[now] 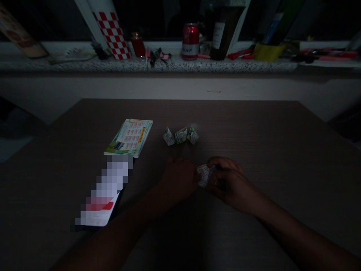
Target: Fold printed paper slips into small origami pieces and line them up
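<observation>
Between my two hands is a small piece of folded printed paper, held just above or on the table. My left hand has its fingers curled and closed on the paper's left edge; its fingertips are partly hidden. From the other side, my right hand pinches the right part between thumb and fingers. Beyond the hands, three small folded paper shapes stand in a row, made of similar green and white printed paper. Left of them lies a stack of printed calendar sheets.
A phone with a lit, partly blurred screen lies on the brown table, left of my left forearm. Behind the table, the speckled windowsill carries a red can, a checkered tube, a dark pouch and a yellow holder.
</observation>
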`<state>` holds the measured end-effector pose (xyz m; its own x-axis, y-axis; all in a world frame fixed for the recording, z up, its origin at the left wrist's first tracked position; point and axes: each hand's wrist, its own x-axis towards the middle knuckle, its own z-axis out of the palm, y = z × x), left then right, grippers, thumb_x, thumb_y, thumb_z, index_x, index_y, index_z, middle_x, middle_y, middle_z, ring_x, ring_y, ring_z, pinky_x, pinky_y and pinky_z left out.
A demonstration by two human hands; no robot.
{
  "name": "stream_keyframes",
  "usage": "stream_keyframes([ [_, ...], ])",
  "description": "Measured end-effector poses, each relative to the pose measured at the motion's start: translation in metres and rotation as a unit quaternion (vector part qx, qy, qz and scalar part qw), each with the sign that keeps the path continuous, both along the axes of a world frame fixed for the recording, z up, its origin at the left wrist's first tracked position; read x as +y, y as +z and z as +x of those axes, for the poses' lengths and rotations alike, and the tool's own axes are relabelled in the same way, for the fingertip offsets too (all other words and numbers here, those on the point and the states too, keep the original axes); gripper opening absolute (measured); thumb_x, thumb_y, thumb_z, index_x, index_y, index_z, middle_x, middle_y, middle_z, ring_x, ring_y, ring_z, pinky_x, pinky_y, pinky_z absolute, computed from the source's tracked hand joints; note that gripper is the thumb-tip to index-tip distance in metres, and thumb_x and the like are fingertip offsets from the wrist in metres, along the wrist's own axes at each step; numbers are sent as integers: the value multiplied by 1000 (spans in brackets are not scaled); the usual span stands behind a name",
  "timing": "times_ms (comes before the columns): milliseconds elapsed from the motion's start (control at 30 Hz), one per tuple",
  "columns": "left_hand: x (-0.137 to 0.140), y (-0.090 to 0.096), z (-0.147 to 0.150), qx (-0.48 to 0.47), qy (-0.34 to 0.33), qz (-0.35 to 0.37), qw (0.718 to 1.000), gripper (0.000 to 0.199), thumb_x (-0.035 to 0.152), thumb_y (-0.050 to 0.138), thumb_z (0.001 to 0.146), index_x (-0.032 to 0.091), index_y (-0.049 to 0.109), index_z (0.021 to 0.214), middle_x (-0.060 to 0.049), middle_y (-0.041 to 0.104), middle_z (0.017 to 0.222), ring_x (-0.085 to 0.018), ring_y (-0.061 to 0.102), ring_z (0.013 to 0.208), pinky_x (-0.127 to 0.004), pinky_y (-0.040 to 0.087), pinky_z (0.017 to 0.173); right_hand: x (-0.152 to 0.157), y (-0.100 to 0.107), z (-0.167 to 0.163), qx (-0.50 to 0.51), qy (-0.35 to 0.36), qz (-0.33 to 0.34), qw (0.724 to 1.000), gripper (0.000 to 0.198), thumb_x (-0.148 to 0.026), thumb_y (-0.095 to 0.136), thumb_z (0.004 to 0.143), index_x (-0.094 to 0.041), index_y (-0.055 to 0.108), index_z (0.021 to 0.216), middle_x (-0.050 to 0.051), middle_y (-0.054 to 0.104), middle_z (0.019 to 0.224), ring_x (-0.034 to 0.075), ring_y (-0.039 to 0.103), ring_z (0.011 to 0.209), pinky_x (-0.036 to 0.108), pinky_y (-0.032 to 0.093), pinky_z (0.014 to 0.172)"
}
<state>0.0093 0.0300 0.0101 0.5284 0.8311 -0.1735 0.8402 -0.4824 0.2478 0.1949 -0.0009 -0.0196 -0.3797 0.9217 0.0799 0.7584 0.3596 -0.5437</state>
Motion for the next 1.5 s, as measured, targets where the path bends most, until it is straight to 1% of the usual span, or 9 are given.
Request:
stream_keyframes([
  [133,0,2,0,-2,0,-12,1000,23,26,46,89,14,65,83,-12,69,90,-28,63,88,-45,43,80,0,-1,0,9,-5,-2,1000,8,-20,71,72,-24,65,69,3,59,114,25,52,113,45,33,98],
  [233,1,0,0,-1,-1,-9,1000,25,27,45,90,14,65,82,-11,69,88,-28,63,85,-47,43,80,0,-1,0,16,0,10,1000,8,-21,72,72,-24,65,75,3,60,112,26,53,111,45,33,98],
  [433,1,2,0,-1,10,-25,1000,26,28,44,90,15,66,84,-11,70,91,-27,62,89,-46,41,86,-1,0,1,26,19,35,999,30,-19,70,75,-31,66,103,3,61,110,24,54,108,43,35,96],
  [567,1,5,1,9,14,-41,999,26,29,45,90,15,66,86,-11,70,94,-27,62,91,-45,41,86,0,-2,2,17,25,41,999,34,-25,70,78,-35,66,110,3,60,113,24,54,109,43,35,96],
  [733,2,2,0,3,3,-24,1000,27,32,46,90,14,66,85,-12,70,93,-28,62,89,-44,41,85,1,-4,2,25,18,52,998,34,-27,71,78,-37,67,110,2,60,113,24,54,110,44,34,96],
  [1000,2,3,1,-4,10,-31,999,26,29,46,89,14,66,83,-12,70,91,-29,63,89,-48,41,84,3,-6,-4,25,-21,62,998,29,-25,76,72,-37,71,97,0,63,106,24,56,106,43,34,92],
  [1233,2,3,0,-1,7,-28,1000,25,29,46,89,15,66,85,-11,69,93,-28,63,90,-45,42,85,4,-3,1,23,21,52,998,32,-26,75,73,-37,71,103,1,63,109,24,56,107,44,34,94],
  [1367,2,1,0,-2,-2,-16,1000,26,29,45,89,15,66,83,-11,70,90,-28,63,89,-46,42,83,3,-4,1,17,13,54,998,34,-25,75,72,-37,70,104,2,63,109,25,56,107,44,35,94],
  [1500,2,3,2,6,9,-24,1000,25,28,46,88,14,66,83,-12,70,90,-27,63,88,-43,42,84,4,-5,-4,21,-4,62,998,32,-25,77,70,-35,72,99,2,64,105,25,56,104,44,35,92],
])
